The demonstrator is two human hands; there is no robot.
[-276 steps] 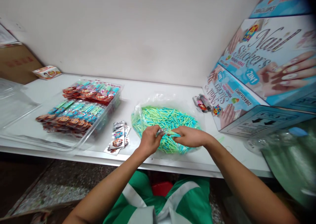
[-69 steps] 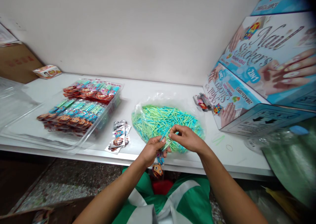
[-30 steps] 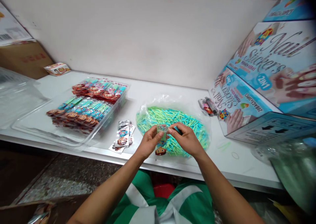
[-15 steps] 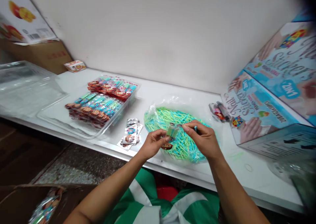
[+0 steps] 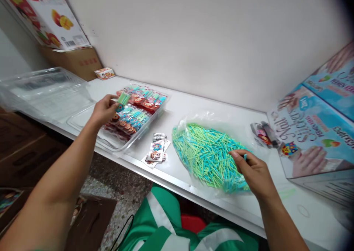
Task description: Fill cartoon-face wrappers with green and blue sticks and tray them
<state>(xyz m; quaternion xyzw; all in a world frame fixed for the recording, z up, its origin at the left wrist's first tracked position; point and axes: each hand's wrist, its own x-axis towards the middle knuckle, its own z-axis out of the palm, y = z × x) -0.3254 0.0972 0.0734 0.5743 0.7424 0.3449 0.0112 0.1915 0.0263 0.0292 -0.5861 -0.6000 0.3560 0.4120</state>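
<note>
My left hand (image 5: pixel 104 110) pinches a small clear packet (image 5: pixel 123 99) with green sticks inside. It hovers over a clear plastic tray (image 5: pixel 129 144) holding rows of similar filled packets (image 5: pixel 129 122) with cartoon faces. My right hand (image 5: pixel 253 169) is closed above the right side of a heap of thin green and blue sticks (image 5: pixel 206 155) on clear plastic. A short blue end of something thin pokes out between its fingers; the rest is hidden. Between tray and heap lie several flat printed sachets (image 5: pixel 156 149).
An open clear lid (image 5: pixel 52 92) stands left of the tray. Cartons (image 5: pixel 74 61) sit at the back left, with a small box (image 5: pixel 104 73) nearby. Nail sticker boxes (image 5: pixel 312 133) fill the right, beside small dark packaged items (image 5: pixel 264 133). The table's front edge is close to my legs.
My left hand has carried the packet from over the stick heap leftward to the tray. My right hand has moved off the packet and stays by the heap. The view has turned left.
</note>
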